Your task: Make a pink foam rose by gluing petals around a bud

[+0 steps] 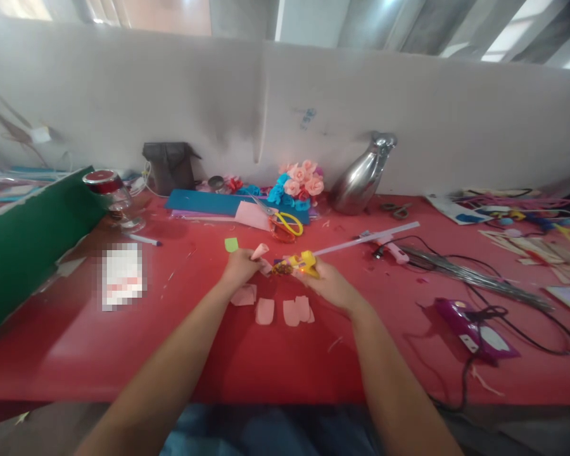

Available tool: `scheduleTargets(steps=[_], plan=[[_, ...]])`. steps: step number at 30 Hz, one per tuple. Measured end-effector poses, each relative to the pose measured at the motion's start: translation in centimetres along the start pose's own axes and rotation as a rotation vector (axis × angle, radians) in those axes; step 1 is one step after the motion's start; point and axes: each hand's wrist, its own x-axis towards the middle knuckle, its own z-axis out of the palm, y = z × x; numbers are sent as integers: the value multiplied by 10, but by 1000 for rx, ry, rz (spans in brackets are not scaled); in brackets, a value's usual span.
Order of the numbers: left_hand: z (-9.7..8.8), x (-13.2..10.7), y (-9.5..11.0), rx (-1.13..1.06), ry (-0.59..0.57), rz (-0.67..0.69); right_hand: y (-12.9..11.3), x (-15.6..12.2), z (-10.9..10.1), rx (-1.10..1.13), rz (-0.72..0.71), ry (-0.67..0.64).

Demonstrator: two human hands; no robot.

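My left hand (240,267) pinches a rolled piece of pink paper (259,252) that points up and to the right. In my right hand (331,284) is a yellow hot glue gun (308,262), its nozzle aimed left toward the pink roll. A small orange light glows on the gun. The long translucent glue stick (368,239) runs from behind the gun to the upper right. Below my hands lie several cut pink petals (265,311). A light green square (231,244) rests just above my left hand.
Yellow-handled scissors (287,223) lie on teal sheets (204,201) behind my hands. Pink and blue paper flowers (301,183) and a steel jug (363,177) stand at the back. To the right are wires (479,278) and a purple power strip (477,332); a green box (33,240) is left.
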Motion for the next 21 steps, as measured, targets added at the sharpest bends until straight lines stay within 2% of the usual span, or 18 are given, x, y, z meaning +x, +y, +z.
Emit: scheduleTargets(steps=[7, 15, 21], plan=[[1, 0, -3, -58, -50, 34, 1, 0, -1, -60, 8, 26], [1, -1, -2, -67, -51, 41, -2, 0, 0, -97, 2, 96], [0, -1, -2, -61, -43, 27, 0, 0, -2, -104, 2, 86]])
